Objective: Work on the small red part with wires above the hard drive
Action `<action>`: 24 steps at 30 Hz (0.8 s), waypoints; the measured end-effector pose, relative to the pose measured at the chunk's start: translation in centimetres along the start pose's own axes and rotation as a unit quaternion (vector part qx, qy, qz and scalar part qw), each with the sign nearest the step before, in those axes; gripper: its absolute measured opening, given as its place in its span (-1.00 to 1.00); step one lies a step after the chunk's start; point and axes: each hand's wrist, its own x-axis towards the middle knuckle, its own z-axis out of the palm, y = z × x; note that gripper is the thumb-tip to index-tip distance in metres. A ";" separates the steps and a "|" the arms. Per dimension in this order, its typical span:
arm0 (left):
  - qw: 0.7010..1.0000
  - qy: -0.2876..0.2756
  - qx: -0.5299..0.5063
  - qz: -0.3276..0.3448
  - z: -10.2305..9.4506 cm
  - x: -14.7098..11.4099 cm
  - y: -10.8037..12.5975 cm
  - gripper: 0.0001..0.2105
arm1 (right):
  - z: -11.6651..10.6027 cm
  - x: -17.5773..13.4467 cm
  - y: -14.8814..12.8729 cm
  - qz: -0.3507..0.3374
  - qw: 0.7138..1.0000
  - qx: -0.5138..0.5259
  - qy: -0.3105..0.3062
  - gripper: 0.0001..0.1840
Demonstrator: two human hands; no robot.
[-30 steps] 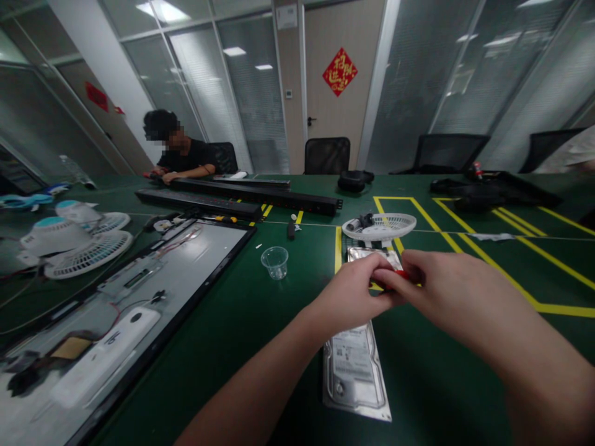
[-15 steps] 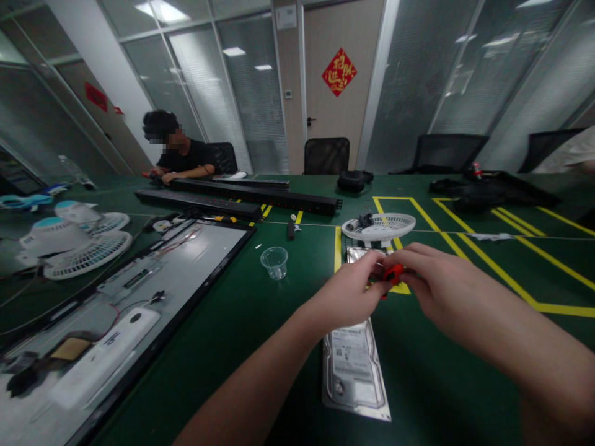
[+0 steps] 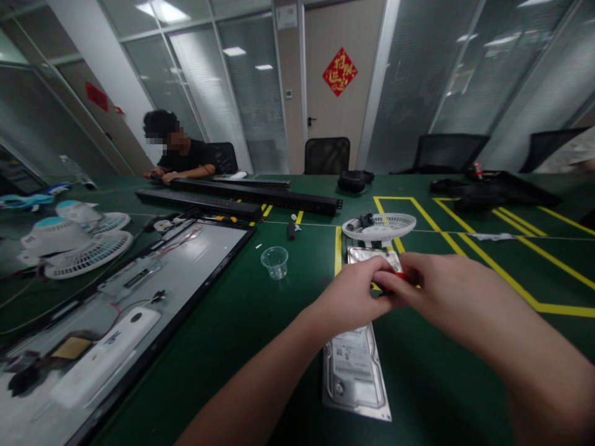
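Observation:
My left hand [image 3: 356,288] and my right hand [image 3: 430,279] meet over the table, fingers closed around a small red-and-black object [image 3: 400,275]. Most of it is covered by the fingers, so its kind cannot be made out. Below my wrists a silver hard drive [image 3: 356,371] lies with its label up, its upper end hidden behind my left hand. A second silver metal-cased drive [image 3: 367,253] shows just beyond my fingertips, partly covered by them.
A clear plastic cup [image 3: 274,263] stands left of my hands. Beyond them lies a white fan grille [image 3: 379,227]. An opened flat panel [image 3: 195,254] fills the left side, near fan parts [image 3: 88,254]. Long black bars [image 3: 260,195] lie farther back, where another person [image 3: 186,155] sits.
My fingers have shifted and closed further over the red-and-black object, so less of it shows. My right hand has moved slightly lower. The hard drive has stayed in place.

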 end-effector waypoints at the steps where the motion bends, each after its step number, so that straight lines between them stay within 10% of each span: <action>1: 1.000 0.001 0.002 0.004 0.0 0.0 0.0 -0.84 | -0.1 0.0 0.0 0.001 1.000 0.002 -0.003 -0.47; 9: 0.997 0.006 -0.061 -0.036 0.3 0.1 -0.7 -0.77 | 0.2 -0.3 1.5 -0.113 0.985 0.122 0.039 -0.82; 12: 0.998 0.001 -0.046 -0.035 0.4 0.2 -1.0 -0.77 | 0.7 -0.2 1.7 -0.145 0.979 0.125 0.065 -0.66; 24: 0.999 0.001 -0.033 0.009 -0.1 0.2 -0.4 -0.76 | 0.1 -0.2 0.6 -0.050 0.996 0.072 0.009 -0.76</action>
